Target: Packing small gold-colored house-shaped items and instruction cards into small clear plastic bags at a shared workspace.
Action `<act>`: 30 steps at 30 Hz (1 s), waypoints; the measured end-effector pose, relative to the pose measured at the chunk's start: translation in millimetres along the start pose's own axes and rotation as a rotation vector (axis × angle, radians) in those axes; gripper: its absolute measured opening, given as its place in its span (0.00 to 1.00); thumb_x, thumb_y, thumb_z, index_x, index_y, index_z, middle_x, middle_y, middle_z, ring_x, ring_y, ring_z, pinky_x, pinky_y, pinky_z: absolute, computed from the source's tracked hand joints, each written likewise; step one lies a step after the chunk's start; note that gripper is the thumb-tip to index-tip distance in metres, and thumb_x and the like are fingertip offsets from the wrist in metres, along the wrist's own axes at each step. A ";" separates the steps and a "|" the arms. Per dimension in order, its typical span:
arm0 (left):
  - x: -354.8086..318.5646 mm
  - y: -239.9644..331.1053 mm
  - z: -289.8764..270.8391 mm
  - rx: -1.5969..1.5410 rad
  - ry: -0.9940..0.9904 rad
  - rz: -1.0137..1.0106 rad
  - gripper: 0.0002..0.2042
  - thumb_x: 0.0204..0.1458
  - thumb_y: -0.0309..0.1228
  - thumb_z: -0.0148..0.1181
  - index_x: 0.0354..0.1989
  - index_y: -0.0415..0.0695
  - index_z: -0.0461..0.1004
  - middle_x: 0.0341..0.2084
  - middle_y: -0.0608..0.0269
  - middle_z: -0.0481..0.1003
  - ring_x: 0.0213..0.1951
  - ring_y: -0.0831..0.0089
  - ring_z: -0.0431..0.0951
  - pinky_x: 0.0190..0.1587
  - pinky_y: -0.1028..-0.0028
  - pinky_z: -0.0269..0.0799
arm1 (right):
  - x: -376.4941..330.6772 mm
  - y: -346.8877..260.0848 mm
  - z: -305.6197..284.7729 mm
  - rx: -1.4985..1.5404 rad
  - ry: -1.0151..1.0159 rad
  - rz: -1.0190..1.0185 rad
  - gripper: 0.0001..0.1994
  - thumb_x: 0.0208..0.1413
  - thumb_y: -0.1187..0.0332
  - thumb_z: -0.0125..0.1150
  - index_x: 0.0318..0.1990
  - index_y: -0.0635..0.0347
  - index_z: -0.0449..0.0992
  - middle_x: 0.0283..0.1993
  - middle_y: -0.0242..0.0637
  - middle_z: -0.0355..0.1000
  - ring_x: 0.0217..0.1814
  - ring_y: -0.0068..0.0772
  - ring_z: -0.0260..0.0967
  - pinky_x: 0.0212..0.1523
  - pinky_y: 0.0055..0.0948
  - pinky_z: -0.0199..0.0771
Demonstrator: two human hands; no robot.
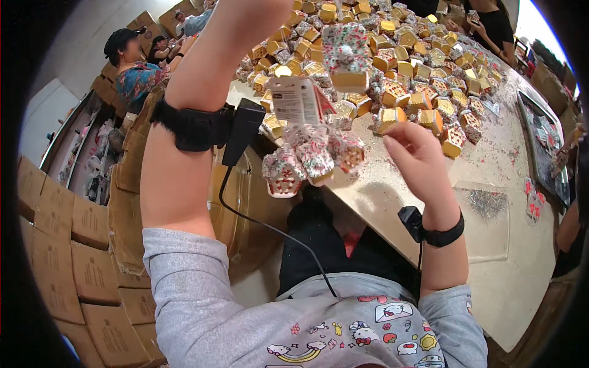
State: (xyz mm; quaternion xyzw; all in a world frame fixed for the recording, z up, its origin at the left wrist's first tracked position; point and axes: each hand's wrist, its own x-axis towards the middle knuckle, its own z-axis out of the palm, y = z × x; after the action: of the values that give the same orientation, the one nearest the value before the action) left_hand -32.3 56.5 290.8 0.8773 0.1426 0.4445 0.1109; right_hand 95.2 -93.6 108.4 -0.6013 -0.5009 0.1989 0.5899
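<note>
I see a bunch of at least 3 house-shaped ornaments with red-and-white sprinkled roofs (316,153) hanging mid-view below a white printed card (293,101). At 3 o'clock from it, my right hand (423,162) curls loosely, nothing visible in the fingers. My left hand is beyond the 12 o'clock edge; its fingers I cannot tell. If the unseen support slipped, the bunch could miss the pale table (380,196); swinging toward 1 o'clock, it might hit the heaped gold-sided ornaments (405,69).

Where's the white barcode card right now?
In the head view, the white barcode card is at upper middle, just above a cluster of little sprinkled houses and left of the right hand.
</note>
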 end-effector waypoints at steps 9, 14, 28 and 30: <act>0.9 -6.3 -12.5 -0.315 -0.058 -0.004 0.05 0.58 0.29 0.42 0.35 0.40 0.62 0.17 0.69 0.64 0.13 0.84 0.63 0.15 0.84 0.60 | 1.4 0.2 38.0 -0.215 -0.022 -0.202 0.21 0.46 0.68 0.58 0.49 0.63 0.66 0.47 0.46 0.66 0.52 0.43 0.62 0.52 0.33 0.61; 0.9 1.2 -16.7 -0.304 -0.060 -0.041 0.06 0.58 0.29 0.43 0.35 0.40 0.62 0.19 0.68 0.66 0.14 0.83 0.64 0.16 0.84 0.61 | 18.5 -15.0 39.8 -0.362 -0.038 -0.257 0.24 0.44 0.65 0.61 0.49 0.64 0.66 0.49 0.46 0.66 0.54 0.40 0.62 0.54 0.33 0.60; 9.2 3.0 -10.1 -0.393 -0.031 -0.078 0.07 0.56 0.30 0.45 0.35 0.39 0.63 0.21 0.65 0.67 0.18 0.79 0.69 0.21 0.79 0.68 | 56.7 -39.6 51.1 -0.097 -0.283 -0.164 0.36 0.40 0.65 0.65 0.57 0.65 0.55 0.49 0.46 0.64 0.51 0.35 0.63 0.50 0.27 0.63; 9.7 2.6 -11.0 -0.390 -0.042 -0.096 0.06 0.56 0.29 0.45 0.35 0.39 0.63 0.21 0.65 0.67 0.18 0.79 0.69 0.20 0.79 0.68 | 59.4 -36.4 50.3 0.131 -0.328 -0.095 0.35 0.38 0.64 0.64 0.54 0.69 0.57 0.43 0.45 0.68 0.43 0.33 0.66 0.45 0.27 0.66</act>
State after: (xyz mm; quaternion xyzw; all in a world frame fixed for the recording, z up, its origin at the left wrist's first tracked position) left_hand -35.4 58.2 305.4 0.8405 0.0932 0.4393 0.3031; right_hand 65.0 -25.4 151.0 -0.4969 -0.6042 0.2985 0.5467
